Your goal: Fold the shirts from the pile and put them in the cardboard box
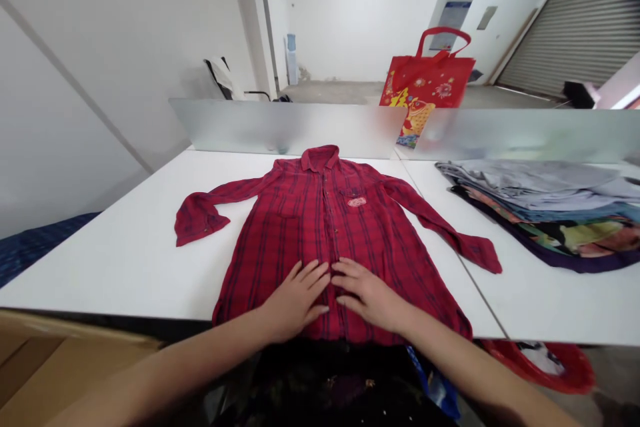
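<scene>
A red plaid button-up shirt (310, 227) lies face up on the white table, collar at the far side and hem along the near edge. Its sleeves spread out to both sides; the left one is bent near the cuff. My left hand (297, 297) rests flat on the lower front, just left of the button placket. Just right of the placket, my right hand (367, 293) also lies on the cloth, fingers stretched out. The fingertips of both hands nearly meet at the middle. Neither hand grips the fabric.
A pile of folded clothes (545, 207) sits on the right of the white table (135, 253). Behind a frosted divider (300, 123) stands a red gift bag (425, 80). Below the near edge are a cardboard box (75, 367) at left and a red basin (575, 367) at right.
</scene>
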`<state>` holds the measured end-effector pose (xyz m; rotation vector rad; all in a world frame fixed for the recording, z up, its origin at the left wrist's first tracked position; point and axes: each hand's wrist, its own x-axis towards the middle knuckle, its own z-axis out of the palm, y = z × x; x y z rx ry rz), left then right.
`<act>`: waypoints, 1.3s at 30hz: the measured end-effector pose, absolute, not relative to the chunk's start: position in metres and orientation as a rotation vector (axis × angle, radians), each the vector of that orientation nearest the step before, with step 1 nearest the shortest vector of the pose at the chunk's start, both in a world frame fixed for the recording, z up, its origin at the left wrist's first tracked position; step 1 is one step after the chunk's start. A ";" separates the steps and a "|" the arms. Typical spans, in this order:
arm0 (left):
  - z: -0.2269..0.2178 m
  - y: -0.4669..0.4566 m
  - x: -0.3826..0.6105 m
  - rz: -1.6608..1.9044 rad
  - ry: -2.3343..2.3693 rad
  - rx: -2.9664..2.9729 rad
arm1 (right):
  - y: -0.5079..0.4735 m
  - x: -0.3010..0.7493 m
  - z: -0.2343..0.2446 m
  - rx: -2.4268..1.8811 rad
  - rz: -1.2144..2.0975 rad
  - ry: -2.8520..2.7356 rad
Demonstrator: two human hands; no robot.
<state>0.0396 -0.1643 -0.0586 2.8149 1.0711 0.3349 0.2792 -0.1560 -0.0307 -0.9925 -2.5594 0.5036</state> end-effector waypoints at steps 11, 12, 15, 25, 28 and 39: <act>-0.052 -0.222 0.039 0.628 0.902 2.707 | -0.224 0.333 -0.024 -1.079 0.659 -2.153; -0.048 -0.217 0.039 0.662 0.936 2.695 | -0.215 0.349 -0.021 -1.190 0.563 -2.014; -0.038 -0.189 0.042 0.759 1.018 2.712 | -0.181 0.410 -0.011 -1.690 0.148 -1.565; -0.064 -0.047 0.093 0.573 1.283 2.844 | -0.110 0.528 -0.002 -2.496 0.011 -1.410; -0.071 -0.034 0.101 0.464 1.388 2.835 | -0.106 0.537 0.013 -2.472 -0.081 -1.387; -0.074 -0.034 0.101 0.415 1.431 2.792 | -0.142 0.617 -0.011 -2.265 -0.311 -0.850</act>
